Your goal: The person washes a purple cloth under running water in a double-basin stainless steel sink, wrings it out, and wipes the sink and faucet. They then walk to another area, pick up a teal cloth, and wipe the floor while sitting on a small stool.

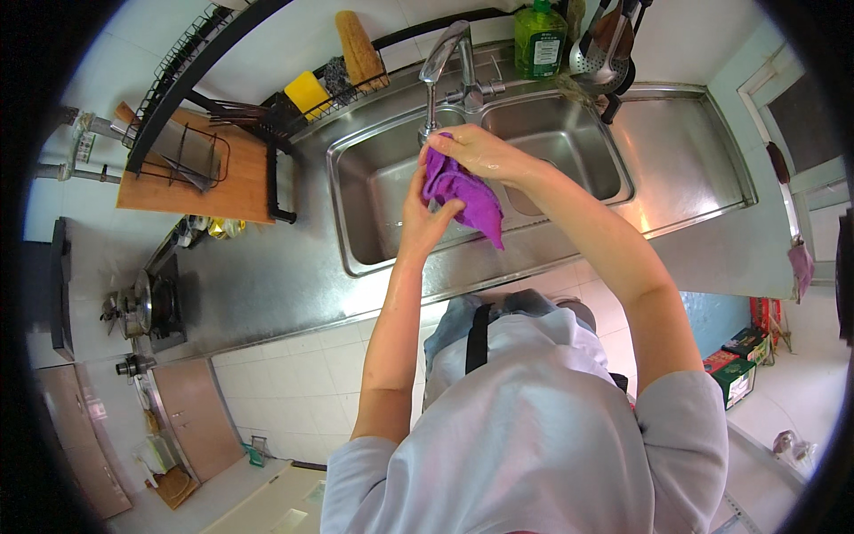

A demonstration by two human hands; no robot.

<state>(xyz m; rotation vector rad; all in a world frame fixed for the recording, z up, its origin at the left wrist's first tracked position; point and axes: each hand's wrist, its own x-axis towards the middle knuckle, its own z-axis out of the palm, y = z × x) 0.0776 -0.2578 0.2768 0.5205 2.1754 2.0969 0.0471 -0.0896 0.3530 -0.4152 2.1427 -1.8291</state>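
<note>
A purple cloth is bunched between my hands, over the left basin of a steel double sink. My left hand grips it from the left and below, with the thumb on its front. My right hand holds its upper end, close under the spout of the chrome faucet. The skin of my right hand looks wet. One pointed corner of the cloth hangs free to the lower right. My fingers behind the cloth are hidden.
Behind the sink stand a green soap bottle, a utensil holder with ladles and a wire basket holding a yellow sponge. Left of the sink, a black rack holds cleavers above a wooden board. A pot sits farther left.
</note>
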